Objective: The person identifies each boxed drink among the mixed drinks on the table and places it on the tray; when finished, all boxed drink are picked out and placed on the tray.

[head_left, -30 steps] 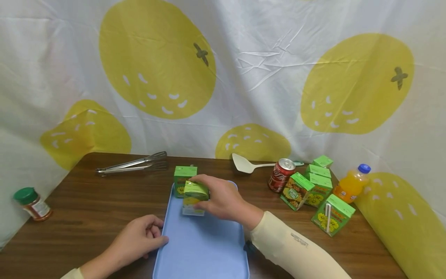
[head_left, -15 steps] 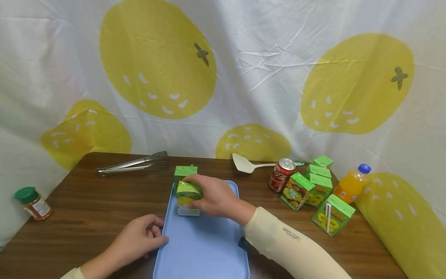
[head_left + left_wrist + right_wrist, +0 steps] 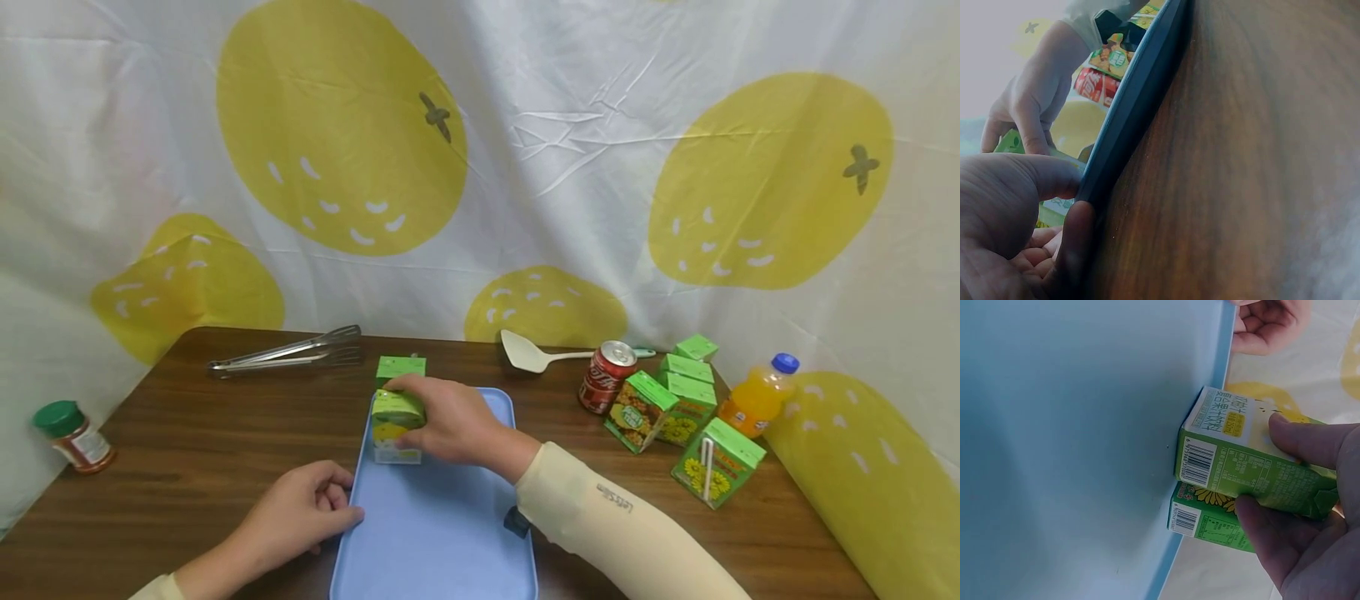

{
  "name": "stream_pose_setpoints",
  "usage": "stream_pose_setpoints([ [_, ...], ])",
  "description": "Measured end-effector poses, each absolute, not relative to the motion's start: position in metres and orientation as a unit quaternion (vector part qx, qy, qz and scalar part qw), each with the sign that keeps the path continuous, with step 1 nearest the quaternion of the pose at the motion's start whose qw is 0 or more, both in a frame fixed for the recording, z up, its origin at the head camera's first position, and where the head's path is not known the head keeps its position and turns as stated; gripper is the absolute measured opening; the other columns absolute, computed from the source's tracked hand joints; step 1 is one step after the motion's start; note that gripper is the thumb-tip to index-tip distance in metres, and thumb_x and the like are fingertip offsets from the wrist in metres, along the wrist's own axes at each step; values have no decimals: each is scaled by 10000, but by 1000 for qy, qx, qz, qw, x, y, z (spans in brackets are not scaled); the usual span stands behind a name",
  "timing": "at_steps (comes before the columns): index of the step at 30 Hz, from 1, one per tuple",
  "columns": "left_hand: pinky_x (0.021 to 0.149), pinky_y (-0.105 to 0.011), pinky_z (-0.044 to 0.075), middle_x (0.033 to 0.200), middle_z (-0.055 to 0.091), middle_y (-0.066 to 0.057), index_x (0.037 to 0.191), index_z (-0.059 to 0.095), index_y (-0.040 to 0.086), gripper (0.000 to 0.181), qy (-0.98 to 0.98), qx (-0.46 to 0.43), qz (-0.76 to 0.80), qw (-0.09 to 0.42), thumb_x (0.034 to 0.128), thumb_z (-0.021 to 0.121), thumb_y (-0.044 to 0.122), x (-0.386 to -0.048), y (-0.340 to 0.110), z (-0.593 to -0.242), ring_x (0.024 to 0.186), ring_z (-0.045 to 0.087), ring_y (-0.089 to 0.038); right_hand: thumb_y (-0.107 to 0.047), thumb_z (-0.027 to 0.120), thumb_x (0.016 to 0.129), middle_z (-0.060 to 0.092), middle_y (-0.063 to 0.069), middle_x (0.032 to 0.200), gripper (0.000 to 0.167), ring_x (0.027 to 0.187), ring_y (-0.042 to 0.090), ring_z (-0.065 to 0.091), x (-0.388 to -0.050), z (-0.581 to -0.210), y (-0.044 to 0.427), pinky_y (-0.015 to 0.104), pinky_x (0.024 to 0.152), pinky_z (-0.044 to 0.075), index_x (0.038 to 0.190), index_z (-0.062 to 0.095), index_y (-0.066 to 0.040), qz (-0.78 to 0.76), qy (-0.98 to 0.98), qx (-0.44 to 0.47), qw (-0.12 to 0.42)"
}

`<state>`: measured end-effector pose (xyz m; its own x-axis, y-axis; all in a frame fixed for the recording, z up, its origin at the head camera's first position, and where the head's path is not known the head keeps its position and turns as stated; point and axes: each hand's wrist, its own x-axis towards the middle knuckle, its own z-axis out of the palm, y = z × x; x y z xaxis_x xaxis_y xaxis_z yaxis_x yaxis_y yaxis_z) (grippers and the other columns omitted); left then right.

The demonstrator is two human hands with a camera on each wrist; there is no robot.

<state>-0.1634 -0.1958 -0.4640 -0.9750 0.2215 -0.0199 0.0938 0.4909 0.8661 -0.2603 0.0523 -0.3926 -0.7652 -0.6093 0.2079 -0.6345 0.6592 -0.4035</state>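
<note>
My right hand (image 3: 457, 421) grips a yellow-green juice carton (image 3: 387, 442) by its upper part, at the far left corner of the blue tray (image 3: 435, 533). In the right wrist view, the thumb and fingers lie on opposite sides of this carton (image 3: 1225, 459), its base against the tray. A second, green juice carton (image 3: 401, 367) stands right behind it, mostly hidden in the head view. My left hand (image 3: 300, 508) is at the tray's left edge. Seen from the left wrist, its thumb and a finger pinch the tray's rim (image 3: 1132, 103).
At the right stand a red cola can (image 3: 602, 383), several green drink cartons (image 3: 637, 412) and an orange drink bottle (image 3: 757, 400). A white spatula (image 3: 528, 354) and metal tongs (image 3: 292, 354) lie along the back. A green-capped spice jar (image 3: 71, 437) stands far left.
My right hand has moved the yellow-green carton a little to the left, toward the tray's left rim and in front of the green carton. My left hand has stayed in place.
</note>
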Motion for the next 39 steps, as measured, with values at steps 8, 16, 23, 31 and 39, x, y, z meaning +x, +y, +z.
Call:
stream_pose_setpoints([
  [8, 466, -330, 523, 790, 663, -2, 1182, 711, -55, 422, 861, 94, 496, 60, 882, 920, 154, -162, -195, -462, 528, 592, -178, -307, 982, 879, 767, -39, 1274, 720, 1035, 111, 701, -262, -396, 51, 386, 892, 588, 1514, 646, -267, 220, -910, 349, 37],
  [16, 465, -335, 527, 796, 664, 1, 1185, 711, -57, 422, 860, 97, 498, 56, 882, 918, 152, -163, -195, -463, 533, 591, -168, -341, 954, 911, 710, -36, 1412, 760, 1096, 109, 683, -261, -397, 52, 379, 948, 578, 1576, 597, -250, 225, -906, 357, 27],
  [23, 466, -332, 526, 797, 668, 9, 1191, 712, -53, 419, 861, 98, 495, 56, 888, 914, 154, -163, -195, -464, 533, 593, -168, -376, 941, 927, 615, -6, 1574, 853, 1299, 144, 643, -258, -394, 62, 396, 1058, 557, 1651, 522, -207, 251, -897, 364, 13],
  [31, 478, -329, 527, 802, 671, 4, 1200, 710, -49, 413, 862, 88, 494, 66, 899, 906, 154, -163, -196, -464, 545, 594, -181, -319, 947, 927, 654, 20, 1430, 830, 1256, 203, 669, -254, -387, 74, 356, 1006, 577, 1629, 534, -160, 282, -880, 381, 28],
  [39, 471, -326, 524, 796, 673, 8, 1189, 715, -44, 406, 862, 91, 494, 62, 890, 909, 149, -164, -195, -464, 539, 591, -171, -323, 963, 907, 669, 10, 1433, 816, 1295, 209, 672, -241, -378, 98, 444, 1030, 585, 1600, 567, -154, 273, -879, 378, 96],
])
